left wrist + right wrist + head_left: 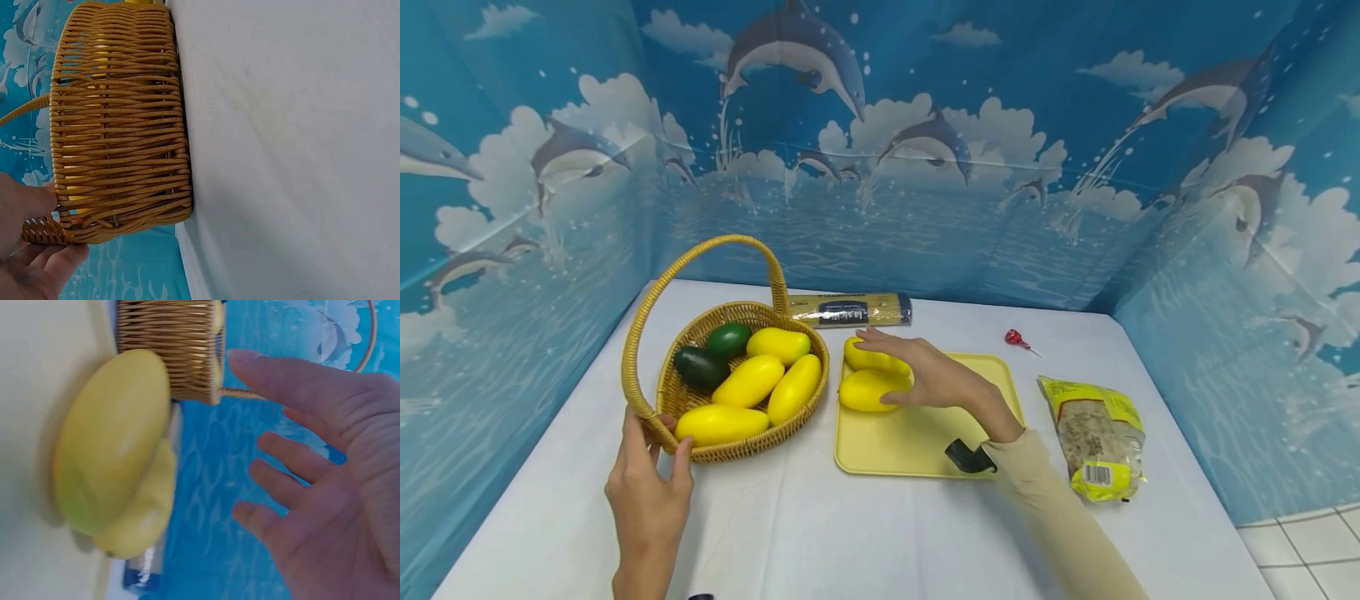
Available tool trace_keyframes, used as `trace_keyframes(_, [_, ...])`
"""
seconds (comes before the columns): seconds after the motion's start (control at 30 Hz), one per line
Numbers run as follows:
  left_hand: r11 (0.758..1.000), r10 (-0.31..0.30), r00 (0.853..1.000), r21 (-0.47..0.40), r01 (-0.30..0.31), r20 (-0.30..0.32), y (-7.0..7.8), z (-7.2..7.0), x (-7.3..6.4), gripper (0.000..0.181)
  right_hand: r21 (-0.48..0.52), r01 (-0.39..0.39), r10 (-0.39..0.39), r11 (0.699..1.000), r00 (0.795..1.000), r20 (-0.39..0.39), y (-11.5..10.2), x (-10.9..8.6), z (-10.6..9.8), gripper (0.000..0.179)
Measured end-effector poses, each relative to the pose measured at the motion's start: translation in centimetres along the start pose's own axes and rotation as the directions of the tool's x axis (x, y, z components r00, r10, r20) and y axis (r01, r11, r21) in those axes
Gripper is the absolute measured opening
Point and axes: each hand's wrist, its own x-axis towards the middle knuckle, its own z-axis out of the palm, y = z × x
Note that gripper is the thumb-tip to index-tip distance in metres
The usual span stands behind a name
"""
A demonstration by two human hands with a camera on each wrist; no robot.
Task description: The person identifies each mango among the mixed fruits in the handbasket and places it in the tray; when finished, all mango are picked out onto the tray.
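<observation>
My left hand (647, 492) pinches the rim of a wicker basket (805, 423) near the foot of its tall handle; the left wrist view shows thumb and fingers on either side of the rim. Inside lie several yellow mangoes (748, 381) and two dark green avocados (702, 369). To the right, a pale yellow tray (891, 446) bears two more mangoes, a front one (863, 392) and one behind it (867, 357). Over them hovers my right hand (940, 375), fingers spread and thumb apart. The right wrist view shows its palm with nothing held, beside the nearer mango (112, 444).
Behind the basket lies a long packet of pasta (850, 310). A red lollipop (1014, 337) is beyond the tray's far right corner. Right of the tray rests a yellow and clear plastic bag (1097, 437). Dolphin-print curtains (925, 225) wall the white table's back and sides.
</observation>
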Motion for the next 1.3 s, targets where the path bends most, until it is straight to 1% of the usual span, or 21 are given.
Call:
trace_keyframes(0.13, [1.000,0.011,1.000,-0.017,-0.011,-0.008,0.1,-0.1,0.0,0.088,0.022,0.013,-0.013,1.000,1.000,0.008,-1.1,0.7,-0.9,0.085])
trace_keyframes(0.33, [1.000,0.005,1.000,-0.015,-0.005,-0.006,0.0,0.0,0.0,0.089,0.035,0.035,-0.036,0.999,0.999,0.023,-2.8,2.0,-1.5,0.084])
trace_keyframes(0.47, [1.000,0.001,1.000,-0.018,-0.001,-0.005,0.0,0.1,0.0,0.089,0.065,0.068,-0.072,0.996,0.996,0.061,-3.8,3.3,-1.8,0.085])
trace_keyframes(0.57, [1.000,0.001,1.000,-0.018,-0.001,-0.006,0.0,0.0,0.1,0.090,0.125,0.110,-0.124,0.986,0.986,0.109,-4.7,4.7,-2.0,0.083])
trace_keyframes(0.63, [1.000,0.001,1.000,-0.018,-0.001,-0.006,0.0,0.0,0.1,0.090,0.172,0.139,-0.164,0.975,0.976,0.142,-5.1,5.7,-2.1,0.081])
trace_keyframes(0.73, [1.000,-0.002,1.000,-0.018,0.002,-0.004,0.0,0.0,0.1,0.090,0.215,0.173,-0.214,0.961,0.959,0.186,-5.6,7.5,-2.0,0.078])
trace_keyframes(0.87, [1.000,-0.014,1.000,-0.004,0.014,0.001,0.0,0.1,0.1,0.089,0.270,0.183,-0.249,0.945,0.940,0.234,-5.9,10.0,-1.5,0.075])
trace_keyframes(1.03, [1.000,-0.014,1.000,0.004,0.014,-0.001,0.0,0.1,0.1,0.090,0.375,0.145,-0.264,0.916,0.920,0.290,-6.2,12.8,0.0,0.072])
trace_keyframes(1.13, [1.000,-0.009,1.000,0.010,0.009,-0.004,0.0,0.1,0.1,0.089,0.410,0.130,-0.271,0.903,0.912,0.309,-6.2,14.4,1.1,0.071])
trace_keyframes(1.3, [1.000,-0.010,1.000,0.008,0.010,0.005,-0.1,0.5,0.2,0.088,0.434,0.098,-0.265,0.895,0.901,0.343,-5.8,16.4,2.5,0.070])
